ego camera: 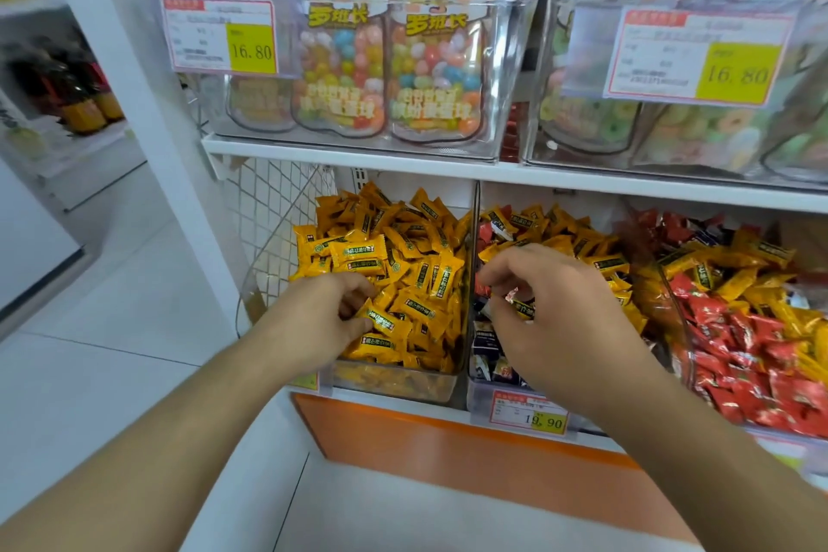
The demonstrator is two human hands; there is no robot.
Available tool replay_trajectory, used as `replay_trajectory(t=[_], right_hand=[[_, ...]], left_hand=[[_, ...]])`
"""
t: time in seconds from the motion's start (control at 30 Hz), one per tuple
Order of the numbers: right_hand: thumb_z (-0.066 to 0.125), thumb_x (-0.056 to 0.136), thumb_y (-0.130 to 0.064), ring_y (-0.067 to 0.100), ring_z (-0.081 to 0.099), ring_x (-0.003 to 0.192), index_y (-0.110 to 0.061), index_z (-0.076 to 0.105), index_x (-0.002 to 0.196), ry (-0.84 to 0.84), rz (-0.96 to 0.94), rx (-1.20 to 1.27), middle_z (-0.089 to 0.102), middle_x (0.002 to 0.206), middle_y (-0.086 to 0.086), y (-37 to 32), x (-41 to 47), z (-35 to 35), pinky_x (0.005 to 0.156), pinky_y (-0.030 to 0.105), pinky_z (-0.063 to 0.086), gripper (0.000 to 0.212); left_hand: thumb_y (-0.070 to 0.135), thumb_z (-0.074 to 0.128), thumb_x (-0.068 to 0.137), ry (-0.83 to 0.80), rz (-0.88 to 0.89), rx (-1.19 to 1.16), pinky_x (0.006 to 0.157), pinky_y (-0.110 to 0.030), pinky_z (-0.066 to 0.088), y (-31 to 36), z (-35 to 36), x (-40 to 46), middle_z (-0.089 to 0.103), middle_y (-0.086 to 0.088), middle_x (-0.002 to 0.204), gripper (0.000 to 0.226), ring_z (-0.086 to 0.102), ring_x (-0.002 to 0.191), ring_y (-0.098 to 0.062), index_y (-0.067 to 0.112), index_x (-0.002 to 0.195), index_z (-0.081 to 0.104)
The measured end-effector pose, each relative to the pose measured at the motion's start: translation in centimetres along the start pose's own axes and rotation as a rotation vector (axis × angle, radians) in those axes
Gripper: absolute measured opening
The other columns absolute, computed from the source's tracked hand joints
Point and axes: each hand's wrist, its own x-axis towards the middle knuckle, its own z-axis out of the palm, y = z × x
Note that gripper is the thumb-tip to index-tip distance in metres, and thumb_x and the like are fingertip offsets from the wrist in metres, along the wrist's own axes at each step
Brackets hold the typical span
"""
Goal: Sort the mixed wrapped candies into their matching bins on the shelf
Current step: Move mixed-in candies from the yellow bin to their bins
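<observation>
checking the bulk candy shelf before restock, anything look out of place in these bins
Yes. The middle bin holds yellow candies piled over red and dark-wrapped ones, and the right bin mixes yellow among red candies. The left bin looks all yellow.

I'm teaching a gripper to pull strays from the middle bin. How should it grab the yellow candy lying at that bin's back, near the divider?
Probably pinch the yellow candy across its flat middle, coming from above and the front. It lies on top of the heap in the middle bin, its crimped ends pointing sideways; the shelf above blocks a steep approach.
</observation>
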Motion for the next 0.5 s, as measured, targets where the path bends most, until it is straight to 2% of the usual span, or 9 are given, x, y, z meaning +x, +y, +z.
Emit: replay_trajectory(t=[0.13,0.27,0.37,0.47,0.5], right_hand=[[0.069,0.093,-0.012,-0.010,0.053,0.098,-0.030,0.069,0.104,-0.013,0.007,-0.003,0.059,0.098,-0.025,0.1,-0.1,0.2,0.078,0.001,0.041,0.022],[0.070,0.092,-0.010,-0.008,0.052,0.100,-0.028,0.070,0.101,-0.001,0.003,-0.003,0.060,0.095,-0.022,0.2,0.0,0.3,0.080,0.001,0.040,0.020],[0.070,0.091,-0.008,-0.008,0.053,0.098,-0.027,0.070,0.100,0.003,-0.005,-0.004,0.060,0.095,-0.021,0.2,0.1,0.3,0.081,0.002,0.041,0.021],[0.069,0.091,-0.007,-0.005,0.055,0.097,-0.027,0.070,0.100,0.000,-0.016,-0.013,0.061,0.095,-0.021,0.3,0.0,0.4,0.082,0.005,0.043,0.021],[0.069,0.091,-0.007,-0.005,0.056,0.097,-0.027,0.070,0.100,0.001,-0.015,-0.008,0.062,0.096,-0.020,0.3,0.0,0.3,0.083,0.006,0.044,0.021]], left_hand=[[0.023,0.086,0.083,-0.022,-0.035,-0.099,0.071,-0.026,0.058,0.5,-0.3,0.3,0.068,0.010,0.090,0.029,0.067,0.079,-0.006,0.037,0.099,0.067],[0.020,0.088,0.081,0.034,0.004,-0.256,0.076,-0.036,0.060,1.6,-2.4,0.4,0.069,0.006,0.087,0.028,0.070,0.077,-0.012,0.036,0.095,0.070],[0.020,0.086,0.083,0.136,0.019,-0.467,0.079,-0.034,0.059,2.9,-3.2,0.5,0.072,0.005,0.097,0.031,0.073,0.082,-0.014,0.036,0.106,0.071],[0.009,0.082,0.086,0.065,0.054,-0.694,0.091,-0.031,0.058,4.0,-2.4,0.7,0.070,0.005,0.120,0.055,0.074,0.099,-0.007,0.026,0.134,0.060],[0.007,0.080,0.087,0.046,0.058,-0.707,0.093,-0.031,0.058,4.1,-2.1,0.7,0.068,0.005,0.123,0.059,0.073,0.104,-0.005,0.025,0.137,0.057]])
